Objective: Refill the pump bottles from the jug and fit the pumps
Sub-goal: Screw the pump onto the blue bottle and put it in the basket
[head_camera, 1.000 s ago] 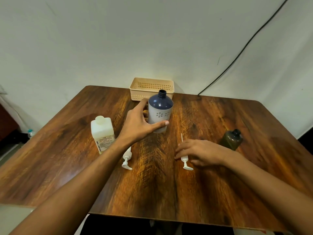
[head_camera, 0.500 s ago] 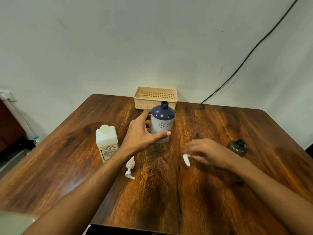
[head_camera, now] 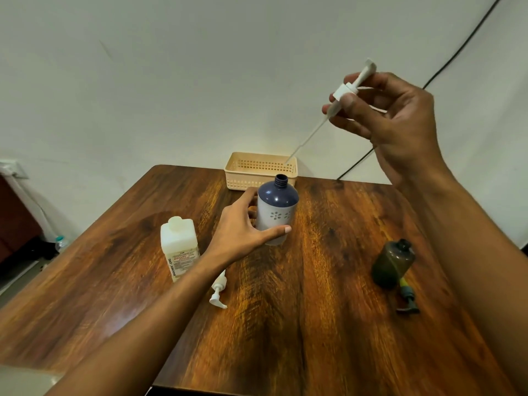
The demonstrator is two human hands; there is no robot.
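Standing upright on the wooden bench [head_camera: 314, 324], the blue and white bottle [head_camera: 275, 215] has its neck open, and the left hand [head_camera: 243, 224] wraps round its left side with the thumb across the front, so that grip is clamped on the bottle. Well above the bottle and to its right, the right hand [head_camera: 394, 124] holds a white pump [head_camera: 347, 90] in the air, its grip pinched on the pump's collar between thumb and fingertips. The pump head points up and away, while the thin tube slants down toward the bottle, its tip hanging above the open neck and apart from it. Just behind the bottle a cream basket [head_camera: 257, 170] sits at the far edge of the bench. Left of the bottle and a little nearer the person stands the white square jug [head_camera: 180, 247] with a printed label. A second white pump [head_camera: 218, 290] lies flat nearer than the bottle, beside the left forearm. Well to the right of the bottle is a dark brown bottle [head_camera: 393, 264], with a dark pump [head_camera: 407, 298] lying just beside it on the near side
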